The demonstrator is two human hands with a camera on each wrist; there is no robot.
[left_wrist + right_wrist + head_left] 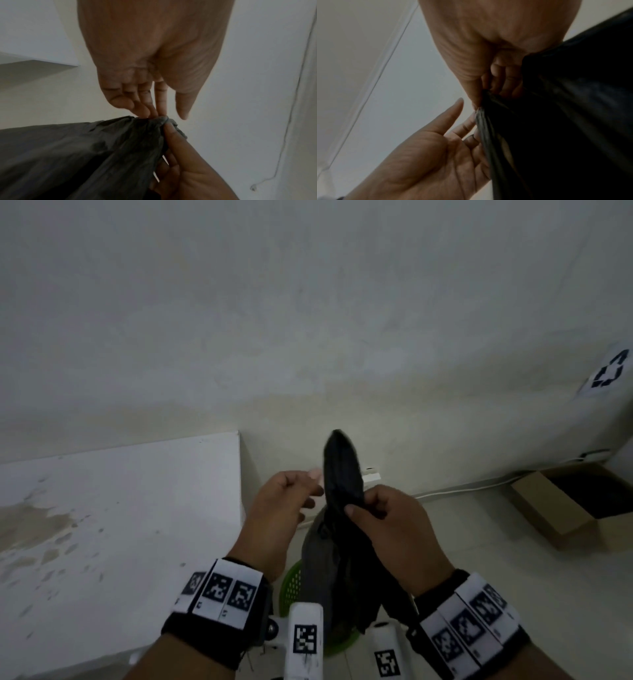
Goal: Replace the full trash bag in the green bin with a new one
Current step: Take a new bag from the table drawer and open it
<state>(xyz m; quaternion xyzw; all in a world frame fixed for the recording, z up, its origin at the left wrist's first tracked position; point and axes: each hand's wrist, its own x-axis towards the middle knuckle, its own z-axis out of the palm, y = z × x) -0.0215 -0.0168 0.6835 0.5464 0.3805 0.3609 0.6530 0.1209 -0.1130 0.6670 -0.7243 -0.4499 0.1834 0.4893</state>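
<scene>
Nearest, the right hand (394, 522) clenches the gathered neck of the black trash bag (342, 474), lifting it above the green bin (291, 587) beside the desk (120, 508), seemingly so the left hand (281, 508), fingers (145, 108) released and brushing its edge, can tie it.

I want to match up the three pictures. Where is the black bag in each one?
Head view: the black bag stands up in the middle, above the green bin.
Left wrist view: it fills the lower left.
Right wrist view: it fills the right side.
Shared landmark: the right hand gripping the bag's bunched top, at lower right in the left wrist view and top centre in the right wrist view.
</scene>
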